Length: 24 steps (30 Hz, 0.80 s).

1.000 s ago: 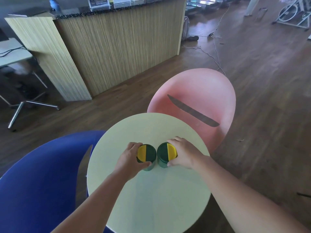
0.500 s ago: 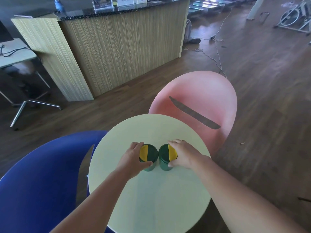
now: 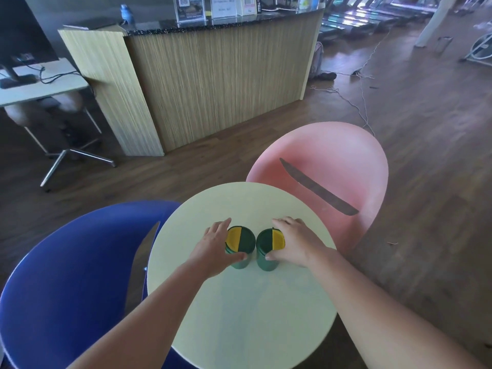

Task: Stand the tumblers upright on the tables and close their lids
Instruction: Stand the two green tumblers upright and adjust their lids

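Two dark green tumblers stand upright side by side near the middle of the round pale table (image 3: 239, 328), almost touching each other. The left tumbler (image 3: 239, 251) carries a lid whose yellow half faces nine o'clock; the right tumbler (image 3: 267, 253) shows its yellow half toward three o'clock. Both lids lie flat on top.

The person's left hand (image 3: 213, 251) wraps the left tumbler from its nine o'clock side, thumb pressed on the near wall and fingers curled round the far side. The right hand (image 3: 298, 246) grips the right tumbler the same way from three o'clock, thumb tip on the near wall.

A pink chair (image 3: 332, 161) sits at one o'clock of the table and a blue chair (image 3: 66, 275) at nine o'clock. A wood-fronted counter (image 3: 213, 81) stands farther off at twelve o'clock.
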### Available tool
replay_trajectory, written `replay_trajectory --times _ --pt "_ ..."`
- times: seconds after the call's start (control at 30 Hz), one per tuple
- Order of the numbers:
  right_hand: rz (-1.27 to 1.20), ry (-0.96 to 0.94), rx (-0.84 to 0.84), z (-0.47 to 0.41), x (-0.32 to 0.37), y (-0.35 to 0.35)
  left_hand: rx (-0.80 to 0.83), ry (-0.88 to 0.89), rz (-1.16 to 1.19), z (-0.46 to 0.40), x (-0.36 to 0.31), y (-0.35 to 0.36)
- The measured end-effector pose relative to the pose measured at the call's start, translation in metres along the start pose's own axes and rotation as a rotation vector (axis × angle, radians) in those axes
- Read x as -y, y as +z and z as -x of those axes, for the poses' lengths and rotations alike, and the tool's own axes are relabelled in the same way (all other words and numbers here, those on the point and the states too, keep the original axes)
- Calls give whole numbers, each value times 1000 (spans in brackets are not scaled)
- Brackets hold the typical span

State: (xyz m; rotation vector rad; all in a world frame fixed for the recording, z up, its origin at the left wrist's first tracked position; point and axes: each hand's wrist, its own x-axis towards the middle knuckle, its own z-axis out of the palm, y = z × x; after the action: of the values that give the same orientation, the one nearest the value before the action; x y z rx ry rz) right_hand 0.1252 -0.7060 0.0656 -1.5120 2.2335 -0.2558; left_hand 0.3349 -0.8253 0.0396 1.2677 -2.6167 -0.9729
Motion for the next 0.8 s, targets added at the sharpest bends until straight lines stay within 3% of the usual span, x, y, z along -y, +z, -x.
replay_trajectory --times 0.23,0.43,0.8 --pt "-6 -159 -13 5 54 -6 -194 -77 35 50 13 -31" --pt "-3 -284 -2 9 142 4 -335 -193 -4 118 60 -76" --pt "-11 -619 94 5 409 79 -642 -407 -4 267 230 -201"
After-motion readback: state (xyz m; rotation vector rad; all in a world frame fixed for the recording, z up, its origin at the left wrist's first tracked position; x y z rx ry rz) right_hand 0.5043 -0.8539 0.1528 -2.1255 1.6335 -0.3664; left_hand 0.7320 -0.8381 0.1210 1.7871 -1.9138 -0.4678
